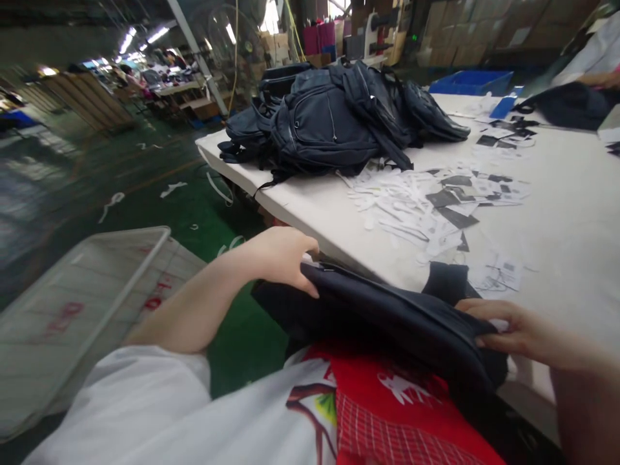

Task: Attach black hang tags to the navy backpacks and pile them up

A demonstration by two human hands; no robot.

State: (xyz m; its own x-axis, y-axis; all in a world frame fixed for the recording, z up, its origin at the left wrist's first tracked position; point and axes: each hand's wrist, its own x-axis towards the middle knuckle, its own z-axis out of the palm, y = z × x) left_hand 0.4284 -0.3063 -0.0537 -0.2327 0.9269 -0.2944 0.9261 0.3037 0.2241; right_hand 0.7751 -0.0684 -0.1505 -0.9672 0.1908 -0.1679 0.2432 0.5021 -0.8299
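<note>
A dark navy backpack (387, 310) lies tilted across the front of my body, at the near edge of the white table (557, 213). My left hand (285, 255) grips its left end, thumb on the near face and fingers behind the edge. At the other end my right hand (504, 329) pinches the fabric, with a bit of something white showing by the fingers. A dark padded piece (448, 281) of it sticks up onto the tabletop. The bag's underside is hidden from me.
Several navy backpacks (334, 116) are heaped at the table's far left. Paper tags and white strips (411, 206) lie scattered mid-table. Behind sits a blue bin (469, 82). Another person's sleeve (591, 55) shows at far right beside a dark bag. A white cart (97, 310) stands at my left.
</note>
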